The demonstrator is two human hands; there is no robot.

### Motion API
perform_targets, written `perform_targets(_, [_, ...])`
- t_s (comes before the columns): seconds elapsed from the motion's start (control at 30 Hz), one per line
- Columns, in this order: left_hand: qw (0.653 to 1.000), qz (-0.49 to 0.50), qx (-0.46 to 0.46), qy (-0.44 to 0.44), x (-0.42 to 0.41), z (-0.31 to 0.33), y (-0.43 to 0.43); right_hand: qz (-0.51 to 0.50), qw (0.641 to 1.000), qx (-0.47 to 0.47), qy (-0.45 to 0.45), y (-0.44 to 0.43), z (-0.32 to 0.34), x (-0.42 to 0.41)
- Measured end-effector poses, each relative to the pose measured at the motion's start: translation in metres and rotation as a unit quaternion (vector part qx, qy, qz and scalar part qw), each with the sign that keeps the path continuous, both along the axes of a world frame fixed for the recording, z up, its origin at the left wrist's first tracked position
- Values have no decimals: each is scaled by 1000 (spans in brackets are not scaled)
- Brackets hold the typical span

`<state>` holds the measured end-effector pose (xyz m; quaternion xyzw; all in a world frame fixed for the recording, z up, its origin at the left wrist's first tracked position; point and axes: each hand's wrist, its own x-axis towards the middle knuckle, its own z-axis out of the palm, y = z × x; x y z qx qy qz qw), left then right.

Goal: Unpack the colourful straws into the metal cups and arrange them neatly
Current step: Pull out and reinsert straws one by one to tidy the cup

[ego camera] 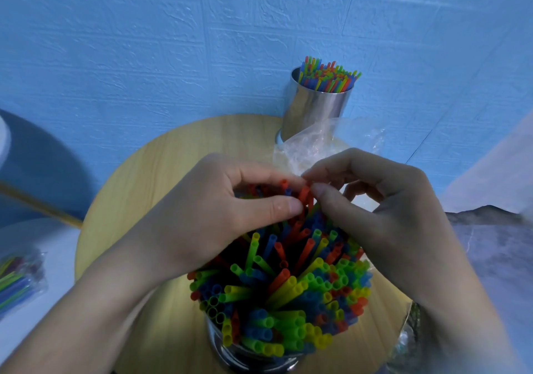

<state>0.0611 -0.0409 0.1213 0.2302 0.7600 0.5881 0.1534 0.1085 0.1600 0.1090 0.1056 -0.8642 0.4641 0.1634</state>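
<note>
Closely, pinched red straws (304, 194) w/ left hand (227, 200) & right hand (392, 209), fingers curled, thumb to forefinger, over near metal cup (227, 353) crammed w/ splayed straws (291, 284) on wooden counter (138, 177). Judged light, thin, slick, easily kinked; best gripped mid-shaft, gently.

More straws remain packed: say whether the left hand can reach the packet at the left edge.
Probably yes: nothing stands between the left hand and the packet, though it pinches red straws.
</note>
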Motion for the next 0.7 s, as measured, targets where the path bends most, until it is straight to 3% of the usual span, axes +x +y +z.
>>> perform_targets(0.7, [999,-24,6,47,-5,-1,1,2,998,-35,48,-4,-2,-1])
